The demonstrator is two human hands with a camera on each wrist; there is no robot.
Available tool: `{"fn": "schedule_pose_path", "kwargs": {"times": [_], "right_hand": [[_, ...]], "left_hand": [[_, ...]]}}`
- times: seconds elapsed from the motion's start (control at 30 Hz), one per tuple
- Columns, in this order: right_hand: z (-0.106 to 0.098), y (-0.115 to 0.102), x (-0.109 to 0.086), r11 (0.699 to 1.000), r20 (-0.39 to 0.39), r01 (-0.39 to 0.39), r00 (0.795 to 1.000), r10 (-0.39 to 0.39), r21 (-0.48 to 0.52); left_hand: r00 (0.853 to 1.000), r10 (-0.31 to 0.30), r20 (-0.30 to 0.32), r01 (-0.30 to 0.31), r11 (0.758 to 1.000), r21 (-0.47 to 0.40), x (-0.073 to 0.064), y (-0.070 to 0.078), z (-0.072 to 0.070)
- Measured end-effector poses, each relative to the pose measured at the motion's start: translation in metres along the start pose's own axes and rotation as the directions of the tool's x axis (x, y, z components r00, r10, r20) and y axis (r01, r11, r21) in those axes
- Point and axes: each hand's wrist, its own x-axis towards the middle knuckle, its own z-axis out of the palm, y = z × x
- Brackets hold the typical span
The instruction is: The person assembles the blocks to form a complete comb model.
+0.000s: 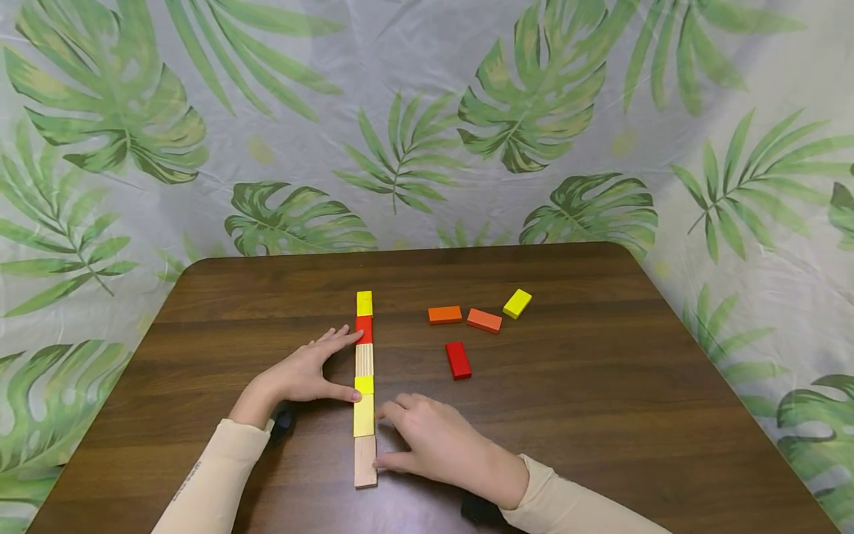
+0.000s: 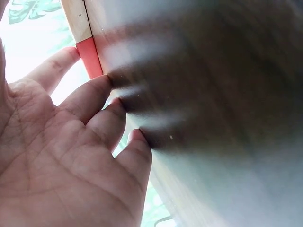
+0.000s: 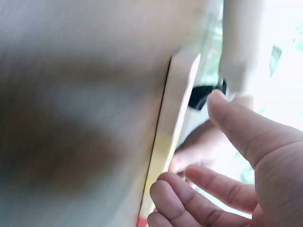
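A straight row of flat wooden blocks runs away from me over the table. From the near end it shows a plain wood block (image 1: 365,461), a pale yellow block (image 1: 363,417), a bright yellow one (image 1: 364,384), a striped plain one (image 1: 364,360), a red block (image 1: 363,330) and a yellow block (image 1: 364,303). My left hand (image 1: 308,373) spans the row's left side, index fingertip at the red block, thumb tip at the yellow ones, other fingertips on the tabletop. On the right side, my right hand (image 1: 434,437) has thumb and fingers spread beside the two nearest blocks, pinching nothing.
Right of the row lie loose blocks: an orange one (image 1: 445,315), a lighter orange one (image 1: 484,320), a yellow one (image 1: 517,304) and, nearer, a red one (image 1: 458,360). Behind the brown table (image 1: 600,415) hangs a leaf-print cloth (image 1: 427,148).
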Motion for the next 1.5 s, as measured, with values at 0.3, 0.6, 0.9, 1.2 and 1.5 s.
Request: {"fn": "schedule_pose_path", "kwargs": {"times": [0.3, 0.6, 0.9, 1.2, 1.5], "right_hand": [[-0.018, 0.059, 0.005, 0.975, -0.112, -0.190, 0.973, 0.202, 0.112], [-0.029, 0.108, 0.004, 0.893, -0.062, -0.430, 0.896, 0.441, 0.134], [-0.026, 0.120, 0.005, 0.864, -0.013, -0.480, 0.873, 0.487, 0.152], [-0.031, 0.126, 0.002, 0.886, 0.003, -0.436, 0.898, 0.441, 0.160], [-0.039, 0.133, -0.005, 0.850, 0.071, -0.510, 0.860, 0.506, 0.133]], "left_hand": [[1.000, 0.004, -0.001, -0.004, 1.000, 0.005, 0.000, -0.002, 0.001], [1.000, 0.004, 0.000, -0.004, 1.000, -0.006, -0.001, -0.003, 0.003], [1.000, 0.011, -0.005, -0.012, 1.000, -0.012, 0.000, -0.005, 0.004], [1.000, 0.008, -0.013, -0.008, 1.000, -0.020, 0.001, -0.006, 0.004], [1.000, 0.012, -0.016, -0.012, 1.000, -0.028, 0.001, -0.003, 0.003]]}}
